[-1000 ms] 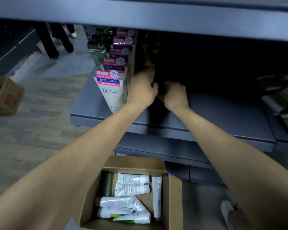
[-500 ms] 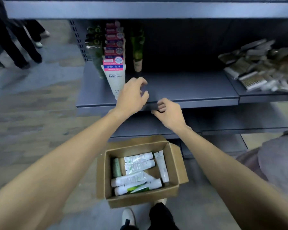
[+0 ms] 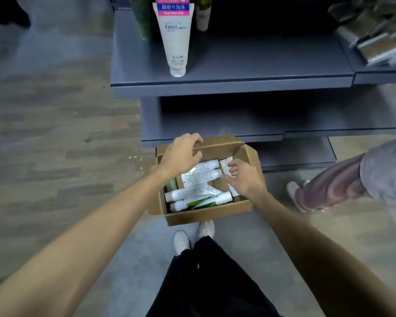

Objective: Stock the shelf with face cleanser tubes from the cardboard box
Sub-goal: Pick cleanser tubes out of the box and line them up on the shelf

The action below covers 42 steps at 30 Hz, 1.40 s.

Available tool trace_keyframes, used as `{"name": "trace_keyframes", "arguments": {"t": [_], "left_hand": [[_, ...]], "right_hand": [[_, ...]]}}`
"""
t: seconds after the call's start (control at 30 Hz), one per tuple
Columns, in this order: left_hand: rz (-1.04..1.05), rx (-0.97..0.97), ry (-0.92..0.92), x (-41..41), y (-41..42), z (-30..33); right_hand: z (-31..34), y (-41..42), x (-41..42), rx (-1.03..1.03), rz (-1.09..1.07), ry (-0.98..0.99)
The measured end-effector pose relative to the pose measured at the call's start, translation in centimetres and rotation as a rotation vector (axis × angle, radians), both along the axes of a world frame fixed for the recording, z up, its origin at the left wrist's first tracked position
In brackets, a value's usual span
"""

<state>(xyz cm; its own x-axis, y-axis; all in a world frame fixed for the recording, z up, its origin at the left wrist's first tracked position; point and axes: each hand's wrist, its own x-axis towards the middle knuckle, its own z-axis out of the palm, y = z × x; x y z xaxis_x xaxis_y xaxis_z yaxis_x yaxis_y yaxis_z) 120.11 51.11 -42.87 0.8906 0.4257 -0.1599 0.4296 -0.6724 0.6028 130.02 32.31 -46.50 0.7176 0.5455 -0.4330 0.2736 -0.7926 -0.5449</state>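
Loosely curled fingers of the left hand (image 3: 183,154) hovered empty over the cardboard box (image 3: 215,213). The right hand (image 3: 244,177) seemed to pinch a white tube (image 3: 225,164). More tubes (image 3: 200,173) lay inside, on the grey floor (image 3: 55,133) below the shelf (image 3: 261,65). A passer-by's leg (image 3: 329,188) stood near.

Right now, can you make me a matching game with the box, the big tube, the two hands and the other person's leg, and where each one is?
Things:
1. cardboard box
2. Facial cleanser tube
3. left hand
4. right hand
5. passer-by's leg

Places:
A. standing on the grey shelf
B. far right, on the floor
C. on the floor below the shelf
D. over the box's right side, touching a tube
E. over the box's back left corner

Pairs: 1-C, 2-A, 3-E, 4-D, 5-B
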Motion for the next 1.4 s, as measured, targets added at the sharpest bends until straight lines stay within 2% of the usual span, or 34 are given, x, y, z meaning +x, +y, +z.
{"name": "trace_keyframes", "arguments": {"t": [0.13, 0.27, 0.4, 0.5, 0.67, 0.9, 1.03, 1.2, 1.3, 1.4], "left_hand": [[0.037, -0.073, 0.089, -1.5, -0.1, -4.1], [0.024, -0.13, 0.238, -2.7, -0.6, -7.9], [-0.003, -0.151, 0.325, -2.8, -1.6, -10.5], [-0.046, -0.117, 0.37, -2.1, -2.6, -12.1], [-0.093, -0.038, 0.398, 0.1, -4.3, -15.2], [-0.055, 0.129, 0.491, 1.1, -5.1, -17.2], [0.012, 0.041, 0.431, 0.9, -4.6, -16.4], [0.368, -0.26, 0.158, 1.0, -2.8, -13.5], [0.501, -0.319, 0.009, 2.0, -1.9, -11.0], [0.574, -0.332, -0.061, 3.0, -1.6, -9.2]], "right_hand": [[-2.9, 0.3, -1.0, -0.072, 0.071, 0.106], [-5.7, 0.8, -1.8, -0.121, 0.178, 0.111], [-7.4, 0.6, -2.0, -0.197, 0.164, 0.112], [-8.3, 0.0, -1.6, -0.216, 0.138, 0.123], [-9.0, -0.5, -0.6, -0.132, 0.104, 0.142], [-9.9, -0.8, 0.1, -0.092, 0.087, 0.173], [-9.9, -0.6, 0.6, -0.097, 0.084, 0.195], [-9.3, 0.5, 0.6, -0.113, 0.1, 0.238], [-8.6, 1.8, -0.1, -0.096, 0.083, 0.273], [-7.7, 3.6, -1.2, -0.078, 0.051, 0.234]]}}
